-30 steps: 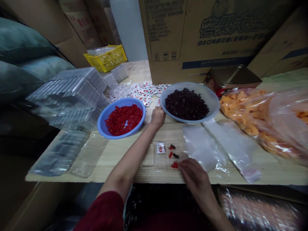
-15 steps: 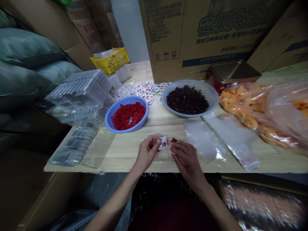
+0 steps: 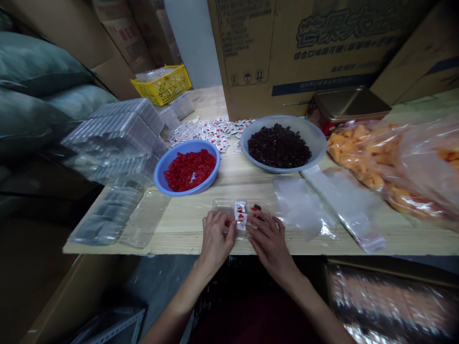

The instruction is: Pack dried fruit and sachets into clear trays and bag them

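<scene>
Between my hands, a clear tray (image 3: pixel 226 205) lies on the surface (image 3: pixel 179 234), and two small white-and-red packets (image 3: pixel 240 215) now sit end to end in it, where only one showed a moment ago. That puts a second packet in the tray beside the loose pieces. My hands are together, close but not touching, and both are low over the tray. My left hand (image 3: pixel 216 241) has its fingertips (image 3: pixel 232 225) at the lower packet, though I cannot tell whether they pinch it or only press on it. My right hand (image 3: pixel 268 246) lies open at the tray's near side, its fingers just beside the packets. Past my right fingertips, red and dark pieces (image 3: pixel 256 208) lie in the tray. Ahead of my left hand stands a blue bowl (image 3: pixel 186 192) of red pieces; ahead of my right, a grey bowl (image 3: pixel 276 171) of dark pieces. Beyond them is a scatter of loose packets (image 3: pixel 211 131). To my left are stacked trays (image 3: pixel 118 134); to my right, flat plastic bags (image 3: pixel 304 205) and a bag of orange pieces (image 3: pixel 362 157).
</scene>
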Motion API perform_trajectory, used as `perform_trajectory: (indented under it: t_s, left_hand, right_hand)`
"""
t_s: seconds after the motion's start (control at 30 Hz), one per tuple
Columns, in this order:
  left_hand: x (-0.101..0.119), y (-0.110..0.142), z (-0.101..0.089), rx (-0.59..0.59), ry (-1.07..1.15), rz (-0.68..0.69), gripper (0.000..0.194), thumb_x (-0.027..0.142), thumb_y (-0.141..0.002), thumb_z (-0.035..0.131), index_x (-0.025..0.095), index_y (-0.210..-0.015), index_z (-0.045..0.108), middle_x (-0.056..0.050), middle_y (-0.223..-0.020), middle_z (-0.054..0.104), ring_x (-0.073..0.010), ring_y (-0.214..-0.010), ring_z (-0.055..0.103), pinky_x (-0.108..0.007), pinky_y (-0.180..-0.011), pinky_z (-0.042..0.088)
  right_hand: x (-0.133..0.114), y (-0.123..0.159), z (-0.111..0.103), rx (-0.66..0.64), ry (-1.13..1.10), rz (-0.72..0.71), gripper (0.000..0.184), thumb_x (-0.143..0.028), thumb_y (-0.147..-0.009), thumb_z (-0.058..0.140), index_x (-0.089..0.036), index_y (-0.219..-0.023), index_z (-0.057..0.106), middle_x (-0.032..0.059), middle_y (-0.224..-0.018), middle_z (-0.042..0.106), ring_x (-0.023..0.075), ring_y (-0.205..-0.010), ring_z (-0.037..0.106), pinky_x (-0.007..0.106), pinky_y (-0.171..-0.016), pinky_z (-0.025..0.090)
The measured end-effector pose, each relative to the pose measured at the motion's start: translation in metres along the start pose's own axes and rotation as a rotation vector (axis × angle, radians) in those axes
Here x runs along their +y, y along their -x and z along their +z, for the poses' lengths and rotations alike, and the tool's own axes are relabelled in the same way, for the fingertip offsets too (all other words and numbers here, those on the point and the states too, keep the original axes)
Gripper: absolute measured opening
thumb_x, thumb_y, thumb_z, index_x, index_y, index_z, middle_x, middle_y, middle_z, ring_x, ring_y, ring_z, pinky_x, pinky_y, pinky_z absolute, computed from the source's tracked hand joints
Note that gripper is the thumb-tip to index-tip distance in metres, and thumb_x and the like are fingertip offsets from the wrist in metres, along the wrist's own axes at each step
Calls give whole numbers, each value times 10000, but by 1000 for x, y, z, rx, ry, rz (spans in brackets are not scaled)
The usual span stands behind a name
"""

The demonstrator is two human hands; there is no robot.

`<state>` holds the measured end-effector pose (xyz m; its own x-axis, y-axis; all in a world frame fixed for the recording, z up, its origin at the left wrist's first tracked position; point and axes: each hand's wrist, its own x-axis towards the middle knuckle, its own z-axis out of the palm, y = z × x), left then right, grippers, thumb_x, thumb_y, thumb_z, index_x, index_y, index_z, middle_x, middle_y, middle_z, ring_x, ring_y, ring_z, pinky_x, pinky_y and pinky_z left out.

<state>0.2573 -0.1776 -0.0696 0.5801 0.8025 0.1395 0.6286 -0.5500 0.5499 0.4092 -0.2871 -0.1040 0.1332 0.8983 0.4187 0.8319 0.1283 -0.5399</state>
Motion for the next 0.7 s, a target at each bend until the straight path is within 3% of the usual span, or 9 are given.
perform_trajectory:
  t_s: [0.13, 0.23, 0.33, 0.43, 0.57, 0.63, 0.7]
  left_hand:
    - [0, 13, -2, -51, -78, -6, 149, 274, -949, 518, 223, -832, 594, -36, -850, 635, -253, -922, 515, -421, -819, 373]
    - [-1, 16, -1, -35, -116, -4, 101, 290, -949, 534, 229, -960, 613, -55, -975, 634, -261, -970, 508, -426, -830, 382]
    - [-3, 12, 3, -34, -106, 45, 168, 268, -951, 531, 244, -1097, 611, -72, -1093, 617, -262, -1014, 501, -423, -846, 400]
    - [-7, 6, 7, -49, -77, 110, 144, 272, -948, 534, 249, -1048, 636, -72, -1042, 624, -265, -991, 512, -419, -828, 420]
    - [-18, 2, 6, 83, -23, 152, 226, 349, -918, 588, 254, -1122, 610, -83, -1101, 623, -280, -1040, 531, -452, -900, 430]
    - [-27, -1, 0, 182, -12, 169, 266, 377, -914, 588, 235, -1139, 600, -88, -1116, 629, -281, -1064, 544, -463, -951, 418]
    - [-35, -5, -9, 282, -23, 181, 262, 390, -918, 569, 213, -1106, 611, -90, -1079, 642, -277, -1045, 565, -460, -968, 416]
  right_hand:
    - [-2, 3, 8, -51, -2, 2, 352, -153, -956, 540, -291, -1273, 606, 13, -1363, 624, 279, -1345, 432, 564, -1135, 195]
    - [-4, 4, 11, -71, 6, 6, 352, -139, -957, 530, -301, -1258, 619, 9, -1376, 614, 278, -1348, 435, 579, -1149, 175]
    - [-9, 4, 10, -44, 18, -1, 350, -128, -952, 529, -294, -1246, 624, 25, -1399, 595, 275, -1353, 436, 590, -1150, 185]
    - [-15, 5, -2, 10, 22, 16, 339, -132, -945, 540, -292, -1232, 623, 30, -1379, 608, 259, -1352, 448, 573, -1153, 213]
    - [6, 10, -46, 94, 76, 95, 311, -179, -953, 536, -293, -1229, 624, 31, -1399, 588, 251, -1371, 438, 558, -1162, 230]
    - [38, 14, -83, 192, 162, 171, 300, -223, -955, 538, -290, -1232, 634, 48, -1369, 607, 267, -1338, 477, 573, -1147, 256]
    - [77, 19, -127, 353, 250, 250, 259, -271, -946, 547, -258, -1171, 674, 78, -1255, 672, 280, -1231, 566, 550, -1086, 360]
